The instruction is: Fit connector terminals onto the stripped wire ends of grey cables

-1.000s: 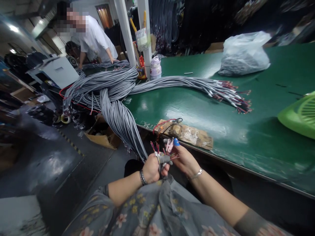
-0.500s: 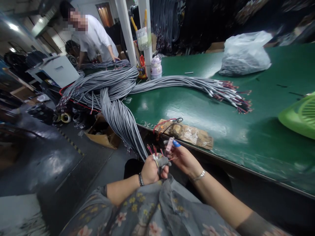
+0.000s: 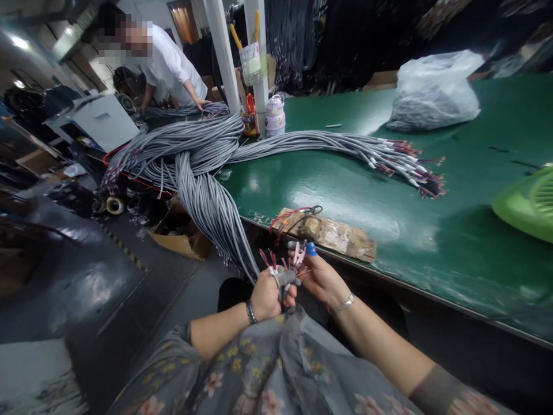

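My left hand [image 3: 266,295], closed, wraps around the ends of several grey cables; grey coverings sit on its thumb and finger. Thin coloured wire ends [image 3: 269,259] fan out above its grip, some red. My right hand [image 3: 323,279], with a blue cover on the thumb, pinches a small pink clip-like tool [image 3: 298,253] close to these wires. Whether the tool touches a wire I cannot tell. From the left hand, the grey cable bundle [image 3: 211,202] runs up over the table edge to a larger coil.
Another cable bundle [image 3: 311,139] lies across the green table [image 3: 449,230]. A worn wooden board [image 3: 341,236] is at its edge. Behind are a plastic bag [image 3: 432,95], a lilac bottle [image 3: 275,118] and a post; right, a green plastic basket [image 3: 529,202]. A co-worker [image 3: 173,63] handles cables farther back.
The pink tool has turned between my right fingers, and its two-pronged shape now shows. My right hand has shifted slightly toward the left one, which keeps its hold on the cables.
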The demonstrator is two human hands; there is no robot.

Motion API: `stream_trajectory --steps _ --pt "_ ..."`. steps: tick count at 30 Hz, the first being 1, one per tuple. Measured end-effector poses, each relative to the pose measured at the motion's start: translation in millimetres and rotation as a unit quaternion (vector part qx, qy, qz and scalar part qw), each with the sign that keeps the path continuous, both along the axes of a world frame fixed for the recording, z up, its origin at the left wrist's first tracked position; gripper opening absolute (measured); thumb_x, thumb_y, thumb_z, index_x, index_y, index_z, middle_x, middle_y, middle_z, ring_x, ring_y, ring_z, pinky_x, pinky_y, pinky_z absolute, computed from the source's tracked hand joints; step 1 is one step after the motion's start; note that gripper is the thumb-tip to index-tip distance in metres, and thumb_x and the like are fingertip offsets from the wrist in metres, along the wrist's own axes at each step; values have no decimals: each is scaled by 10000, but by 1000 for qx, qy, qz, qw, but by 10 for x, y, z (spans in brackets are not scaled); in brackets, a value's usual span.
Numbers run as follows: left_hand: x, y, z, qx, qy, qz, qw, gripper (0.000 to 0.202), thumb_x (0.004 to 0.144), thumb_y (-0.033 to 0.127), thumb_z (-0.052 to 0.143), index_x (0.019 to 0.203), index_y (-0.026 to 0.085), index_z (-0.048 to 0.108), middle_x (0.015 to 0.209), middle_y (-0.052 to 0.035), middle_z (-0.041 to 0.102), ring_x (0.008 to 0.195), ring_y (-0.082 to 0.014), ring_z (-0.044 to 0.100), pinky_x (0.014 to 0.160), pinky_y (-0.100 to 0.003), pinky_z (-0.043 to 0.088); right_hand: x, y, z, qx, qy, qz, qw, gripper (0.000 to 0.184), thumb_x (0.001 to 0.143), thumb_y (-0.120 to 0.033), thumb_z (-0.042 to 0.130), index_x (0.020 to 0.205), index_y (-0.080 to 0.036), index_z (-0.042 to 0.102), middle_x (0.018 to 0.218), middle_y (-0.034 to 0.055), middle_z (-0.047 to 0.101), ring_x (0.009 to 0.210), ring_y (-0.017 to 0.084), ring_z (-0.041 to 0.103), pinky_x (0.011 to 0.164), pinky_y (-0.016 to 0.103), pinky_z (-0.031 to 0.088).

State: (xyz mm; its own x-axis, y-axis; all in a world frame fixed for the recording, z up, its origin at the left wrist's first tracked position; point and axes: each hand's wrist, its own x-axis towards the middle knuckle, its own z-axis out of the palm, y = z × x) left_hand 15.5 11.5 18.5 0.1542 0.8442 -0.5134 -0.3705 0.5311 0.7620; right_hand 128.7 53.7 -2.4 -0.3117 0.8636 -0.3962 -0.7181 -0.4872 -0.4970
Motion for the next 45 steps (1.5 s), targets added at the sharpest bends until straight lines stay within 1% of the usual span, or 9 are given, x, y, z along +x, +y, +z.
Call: stream_trajectory --steps 7,12,16,19,25,32,37,41,45 --pt "-3 -2 -25 -3 15 -12 1000 390 477 474 717 560 168 490 380 21 507 260 -88 422 290 -189 210 -4 -19 7 19 -9 -10 1000 269 632 -465 779 687 -215 696 660 1 689 567 125 560 562 244 480" --pt "-48 -64 -17 11 28 -12 999 410 479 489 722 560 173 473 388 27 518 266 -84 433 287 -182 244 138 -109 28 71 -43 104 991 503 585 -666 696 759 -194 698 708 27 660 572 125 547 533 251 452" --pt "-79 -111 -11 15 53 -39 998 420 487 495 731 569 174 474 406 25 532 284 -82 453 298 -179 268 240 -230 57 116 -127 163 971 414 601 -560 753 711 -175 649 656 10 626 570 117 528 550 253 417" --pt "-81 -126 -6 33 83 -73 993 422 500 514 727 588 164 507 414 21 530 301 -83 465 313 -182 294 251 -292 87 145 -195 164 956 365 579 -474 796 692 -172 627 625 -14 604 560 108 498 582 263 395" --pt "-100 -130 -1 51 126 -187 973 391 539 496 712 560 157 519 419 9 527 312 -86 468 316 -184 281 256 -312 133 220 -287 166 917 382 580 -517 773 659 -166 646 663 3 620 639 136 516 679 297 408" --pt "-76 -114 -58 30 82 -54 995 446 505 545 706 625 160 516 424 21 520 310 -93 468 321 -186 263 248 -377 133 167 -242 149 944 433 547 -495 801 770 -166 628 636 -3 616 555 113 506 563 267 388" --pt "-82 -99 -98 33 69 -57 995 440 504 530 725 600 159 508 427 21 521 315 -86 473 324 -183 275 163 -409 177 144 -173 130 966 362 582 -469 794 667 -188 582 527 -7 578 481 131 508 523 295 404" --pt "-115 -92 -105 43 71 -94 992 419 517 509 737 618 150 545 437 7 551 324 -93 489 330 -187 297 141 -379 141 145 -204 98 963 313 581 -407 815 626 -164 622 516 -8 564 457 107 475 480 266 367" --pt "-101 -89 -72 27 73 -49 996 418 502 504 739 608 153 538 431 8 549 319 -93 486 328 -184 282 108 -388 91 129 -195 88 968 290 630 -379 790 634 -165 595 505 -20 563 442 113 502 469 264 374"
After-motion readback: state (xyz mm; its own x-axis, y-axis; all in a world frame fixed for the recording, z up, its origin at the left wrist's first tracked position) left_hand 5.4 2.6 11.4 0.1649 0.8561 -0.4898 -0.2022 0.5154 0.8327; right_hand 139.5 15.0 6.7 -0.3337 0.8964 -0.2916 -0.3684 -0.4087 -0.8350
